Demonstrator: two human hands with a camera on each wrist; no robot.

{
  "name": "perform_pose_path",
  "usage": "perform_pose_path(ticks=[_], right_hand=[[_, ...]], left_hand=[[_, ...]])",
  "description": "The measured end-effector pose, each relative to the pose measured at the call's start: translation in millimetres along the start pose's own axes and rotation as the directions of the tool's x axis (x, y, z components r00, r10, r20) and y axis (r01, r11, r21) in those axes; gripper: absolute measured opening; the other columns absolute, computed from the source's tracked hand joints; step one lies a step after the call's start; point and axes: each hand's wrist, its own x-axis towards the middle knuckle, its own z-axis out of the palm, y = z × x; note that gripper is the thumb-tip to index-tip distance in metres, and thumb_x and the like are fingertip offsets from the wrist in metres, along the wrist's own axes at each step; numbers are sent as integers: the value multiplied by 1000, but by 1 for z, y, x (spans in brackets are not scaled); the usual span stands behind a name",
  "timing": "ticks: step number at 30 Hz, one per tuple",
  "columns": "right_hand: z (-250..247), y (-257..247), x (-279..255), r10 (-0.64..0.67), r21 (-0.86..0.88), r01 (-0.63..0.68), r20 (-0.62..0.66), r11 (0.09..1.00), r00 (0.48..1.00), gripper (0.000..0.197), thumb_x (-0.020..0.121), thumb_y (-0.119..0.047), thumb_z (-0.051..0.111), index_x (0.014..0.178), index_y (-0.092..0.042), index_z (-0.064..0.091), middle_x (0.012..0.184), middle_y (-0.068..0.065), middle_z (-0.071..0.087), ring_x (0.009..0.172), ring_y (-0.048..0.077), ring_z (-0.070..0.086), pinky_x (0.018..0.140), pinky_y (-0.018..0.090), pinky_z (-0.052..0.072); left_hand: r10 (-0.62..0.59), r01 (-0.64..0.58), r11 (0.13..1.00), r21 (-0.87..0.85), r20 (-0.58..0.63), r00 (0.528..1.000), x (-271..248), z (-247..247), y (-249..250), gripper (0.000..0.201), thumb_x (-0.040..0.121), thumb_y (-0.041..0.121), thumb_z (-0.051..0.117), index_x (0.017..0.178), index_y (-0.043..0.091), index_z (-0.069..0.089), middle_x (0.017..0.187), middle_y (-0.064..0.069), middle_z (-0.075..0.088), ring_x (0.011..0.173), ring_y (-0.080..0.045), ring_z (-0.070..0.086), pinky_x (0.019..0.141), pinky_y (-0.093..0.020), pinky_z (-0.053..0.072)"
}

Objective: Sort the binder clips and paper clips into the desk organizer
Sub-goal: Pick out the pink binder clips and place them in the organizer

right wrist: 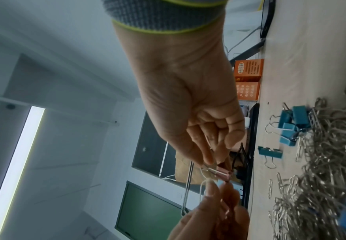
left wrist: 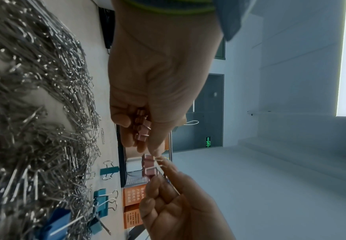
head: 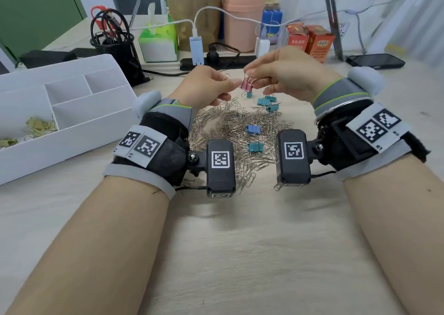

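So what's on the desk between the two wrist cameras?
In the head view, part of the paper clip pile lies between them, with a teal binder clip and a blue binder clip on it.

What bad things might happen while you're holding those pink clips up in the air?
1. The pink binder clips are only pinched by their thin wire handles between the right hand and left hand, so one could slip and drop into the paper clip pile.
2. The left hand already holds several pink clips in its palm; adding more might spill some.
3. A wire handle could snap shut and pinch a fingertip.
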Motion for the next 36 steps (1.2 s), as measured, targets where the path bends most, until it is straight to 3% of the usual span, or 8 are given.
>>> perform_pose_path(ticks=[7,10,13,18,23,28,31,36], right_hand=[[12,-1,0,-79,-15,79,-7,997,997,24,89,5,51,112,6,60,83,12,68,64,14,65,57,19,54],[11,-2,0,-116,19,116,-18,993,993,26,89,-15,62,106,4,65,83,10,67,59,8,62,54,19,48],[9,2,0,-140,-164,138,-1,977,990,28,83,-34,69,97,-10,72,80,0,67,65,4,54,54,17,44],[29,-2,-4,-131,-118,142,95,983,987,19,89,-25,63,90,-8,70,74,2,63,61,10,53,53,19,42],[58,-28,-1,-92,-174,115,134,978,987,24,89,-25,63,94,-2,67,77,3,64,59,10,50,52,19,40],[99,-72,8,-132,-136,155,165,979,977,8,85,-9,67,84,-2,63,72,11,61,55,11,61,49,17,50],[122,-90,16,-129,1,130,142,991,981,13,84,1,66,93,-1,57,67,12,55,42,9,56,47,19,49],[147,-107,33,-91,112,80,94,990,991,15,82,1,68,78,-4,55,64,12,58,48,14,57,50,22,52]], left_hand=[[47,-48,998,37,6,999,0,0,-1,16,87,27,67,72,24,65,66,2,63,34,5,47,42,-9,37],[62,-62,998,25,6,998,-3,0,3,21,89,26,66,69,22,64,64,4,63,36,5,49,41,-7,37],[78,-78,997,16,-5,997,-5,0,6,22,91,23,62,69,18,64,65,4,65,49,0,54,48,-14,39],[85,-82,991,102,-16,996,-24,-14,4,16,92,23,59,87,12,69,69,3,64,43,8,55,48,-11,41],[-49,43,996,-80,-75,996,-43,-53,1,25,87,6,45,71,14,61,92,-6,65,67,-12,59,53,-21,35],[-70,50,994,-96,-211,975,-52,-106,-11,30,93,0,42,74,17,57,73,2,56,54,0,58,49,-15,40],[-124,99,991,-92,-319,940,-50,-127,-19,36,97,-2,35,72,18,52,71,4,52,41,5,55,41,-10,40],[-163,152,987,-58,-360,919,-50,-150,-31,33,96,-1,39,69,12,52,70,0,48,57,-9,49,40,-11,38]])
